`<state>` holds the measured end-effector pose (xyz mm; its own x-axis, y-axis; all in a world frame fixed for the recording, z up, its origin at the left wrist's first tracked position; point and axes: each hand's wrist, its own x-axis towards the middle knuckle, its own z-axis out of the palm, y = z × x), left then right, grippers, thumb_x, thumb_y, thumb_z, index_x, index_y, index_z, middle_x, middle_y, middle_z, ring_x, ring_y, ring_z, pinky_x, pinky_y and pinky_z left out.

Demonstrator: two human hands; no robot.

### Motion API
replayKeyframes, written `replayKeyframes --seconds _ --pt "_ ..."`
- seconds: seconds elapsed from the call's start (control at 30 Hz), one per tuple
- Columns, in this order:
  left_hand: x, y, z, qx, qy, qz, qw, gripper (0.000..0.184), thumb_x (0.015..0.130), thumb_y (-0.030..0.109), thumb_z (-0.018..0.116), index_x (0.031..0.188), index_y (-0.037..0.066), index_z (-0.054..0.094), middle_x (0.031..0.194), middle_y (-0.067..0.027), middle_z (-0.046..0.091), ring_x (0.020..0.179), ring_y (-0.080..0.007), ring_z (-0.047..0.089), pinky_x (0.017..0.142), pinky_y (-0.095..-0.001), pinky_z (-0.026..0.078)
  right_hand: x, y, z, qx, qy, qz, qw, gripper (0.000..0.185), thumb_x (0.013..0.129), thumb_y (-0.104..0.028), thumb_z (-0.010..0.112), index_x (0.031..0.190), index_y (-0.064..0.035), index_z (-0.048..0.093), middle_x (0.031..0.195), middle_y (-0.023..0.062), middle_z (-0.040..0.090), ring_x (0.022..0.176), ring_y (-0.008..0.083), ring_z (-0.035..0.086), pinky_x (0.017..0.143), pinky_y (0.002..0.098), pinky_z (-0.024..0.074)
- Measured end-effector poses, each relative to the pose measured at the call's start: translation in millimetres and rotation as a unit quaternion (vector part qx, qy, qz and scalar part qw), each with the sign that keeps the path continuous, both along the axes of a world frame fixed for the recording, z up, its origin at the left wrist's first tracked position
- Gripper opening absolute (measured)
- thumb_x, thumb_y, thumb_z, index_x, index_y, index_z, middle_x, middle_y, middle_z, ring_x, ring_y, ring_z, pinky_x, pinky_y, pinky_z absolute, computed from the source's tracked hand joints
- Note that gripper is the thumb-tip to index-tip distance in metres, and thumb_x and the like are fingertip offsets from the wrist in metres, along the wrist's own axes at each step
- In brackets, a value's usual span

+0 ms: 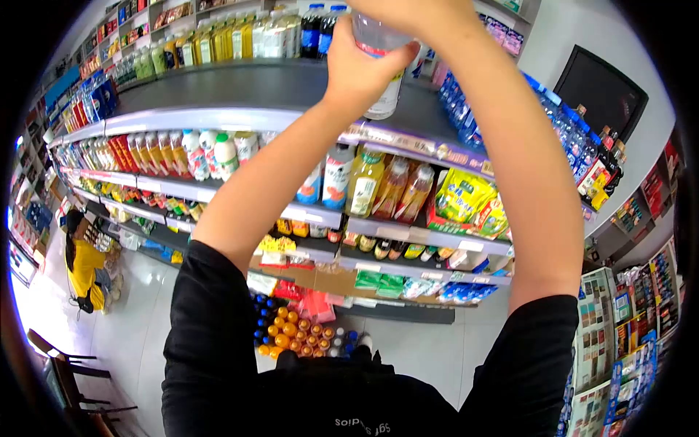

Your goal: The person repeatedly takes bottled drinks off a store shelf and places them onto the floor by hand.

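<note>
My left hand (364, 69) is wrapped around a clear plastic bottle (388, 98) with a pale label, its thumb lying across the front. The bottle is upright at the front edge of the top shelf (247, 91); I cannot tell whether its base rests there. Over the bottle's upper part reaches my right hand (415, 13), its fingers cut off by the frame's top edge. The bottle's cap is out of sight. Behind my left hand, dark bottles with blue labels (312, 33) stand in a row with yellow oil-like bottles (218, 40).
Lower shelves hold juice bottles (366, 182), white bottles (226, 153) and yellow-green packets (464, 195). Wrapped water bottles (457, 109) stand at the right. Orange-capped bottles (291, 331) sit on the floor near my feet. A person in a yellow top (89, 277) crouches far left, beyond a chair (65, 357).
</note>
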<state>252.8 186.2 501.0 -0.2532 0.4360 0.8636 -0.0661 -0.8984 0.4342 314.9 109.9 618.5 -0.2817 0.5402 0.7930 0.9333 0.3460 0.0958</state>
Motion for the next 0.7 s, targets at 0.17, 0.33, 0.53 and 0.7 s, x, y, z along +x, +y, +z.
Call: replayKeyframes --seconds 0.17,0.33,0.53,0.7 --pt "-75.9 -81.5 -40.5 0.031 0.001 -0.130 0.991 0.052 0.066 0.012 0.072 0.110 0.002 0.045 0.099 -0.0069 0.056 0.090 -0.0135 0.054 0.079 -0.0275 0.043 -62.2 -51.4 -54.3 0.037 -0.034 0.109 0.993 0.039 0.066 -0.033 0.059 0.074 0.0061 0.062 0.072 0.0237 0.060 0.069 0.0349 0.060 0.067 0.0398 0.0495" --pt "-124.3 -107.8 -117.1 -0.027 0.066 -0.174 0.982 0.053 0.065 0.010 0.071 0.110 0.002 0.044 0.099 -0.0060 0.055 0.090 -0.0120 0.052 0.080 -0.0284 0.042 -105.1 -96.0 -121.1 -0.029 0.035 0.167 0.985 0.034 0.067 -0.029 0.061 0.066 0.0049 0.055 0.059 0.0194 0.054 0.055 0.0314 0.054 0.056 0.0384 0.0444" --pt "-147.8 -161.3 -218.0 -0.100 0.202 -0.123 0.966 0.061 0.060 0.018 0.075 0.110 0.003 0.044 0.103 -0.0109 0.053 0.094 -0.0170 0.053 0.082 -0.0325 0.042 -92.3 -122.4 -177.4 -0.274 -0.069 0.218 0.934 0.029 0.065 -0.024 0.065 0.072 0.0022 0.055 0.063 0.0164 0.053 0.059 0.0267 0.054 0.056 0.0359 0.0423" --pt "-134.4 -214.5 -288.4 -0.250 0.147 -0.169 0.942 0.073 0.054 0.021 0.078 0.116 0.002 0.043 0.102 -0.0127 0.055 0.097 -0.0191 0.054 0.084 -0.0332 0.043 -39.5 -126.2 -278.5 -0.277 -0.042 0.349 0.895 0.036 0.066 -0.024 0.072 0.092 -0.0044 0.058 0.083 0.0086 0.061 0.072 0.0257 0.060 0.065 0.0330 0.0472"
